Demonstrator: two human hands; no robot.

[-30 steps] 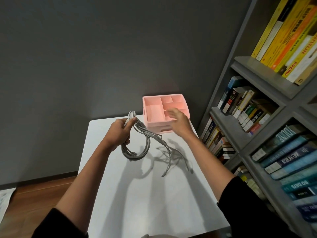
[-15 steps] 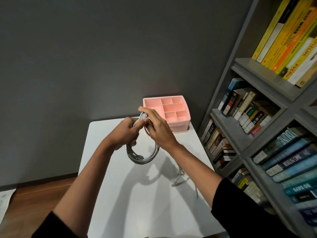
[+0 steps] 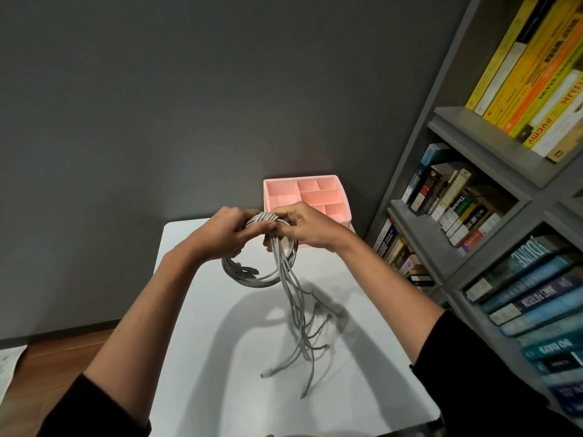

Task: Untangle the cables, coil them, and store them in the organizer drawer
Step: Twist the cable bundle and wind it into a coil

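White tabletop (image 3: 202,357), grey wall behind, bookshelf (image 3: 467,129) to the right. Nearest, the loose tails (image 3: 303,335) of the grey cables trail down onto the tabletop with their plug ends splayed. Above them the coil (image 3: 249,279) hangs clear of the surface. The left hand (image 3: 224,231) has its fingers curled round the top loops, and the right hand (image 3: 307,225) fingers pinch the bundle where the tails leave it. Step judged: coiling, partly done. The next move calls for winding the tails on without snagging. Pink organizer (image 3: 277,193) stands at the far edge, its drawer front hidden by the hands.
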